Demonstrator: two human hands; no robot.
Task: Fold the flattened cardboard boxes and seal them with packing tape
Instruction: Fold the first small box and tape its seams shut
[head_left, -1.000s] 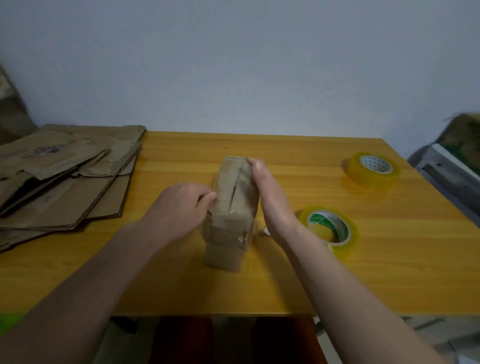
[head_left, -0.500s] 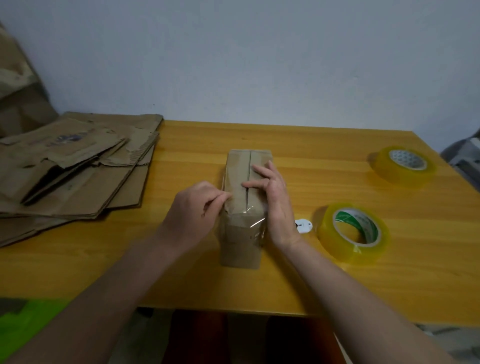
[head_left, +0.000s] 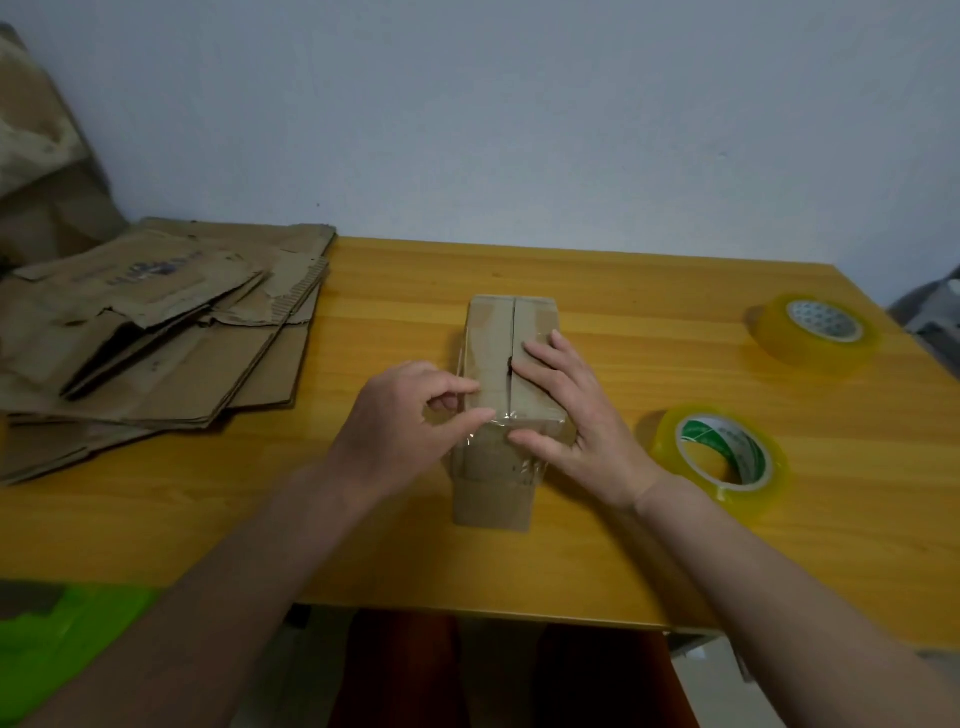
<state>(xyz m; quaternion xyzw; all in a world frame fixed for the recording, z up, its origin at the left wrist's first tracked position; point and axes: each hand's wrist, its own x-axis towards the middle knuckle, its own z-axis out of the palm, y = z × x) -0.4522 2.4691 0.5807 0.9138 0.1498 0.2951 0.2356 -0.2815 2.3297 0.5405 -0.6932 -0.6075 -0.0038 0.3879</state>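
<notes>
**Cardboard box pressed under both hands at table centre**

Clear tape strip (head_left: 501, 418) lies across the near top edge of the cardboard box (head_left: 511, 358). Left hand (head_left: 402, 423) presses it with curled fingers, pinching at the box's left corner. Right hand (head_left: 571, 415) lies flat, fingers straight, on the right flap. Green-labelled tape roll (head_left: 719, 454) sits just right; its print is unreadable. Second tape roll (head_left: 815, 332) stands farther back. Flattened boxes (head_left: 156, 332) overhang the table (head_left: 675, 545) at left.
</notes>
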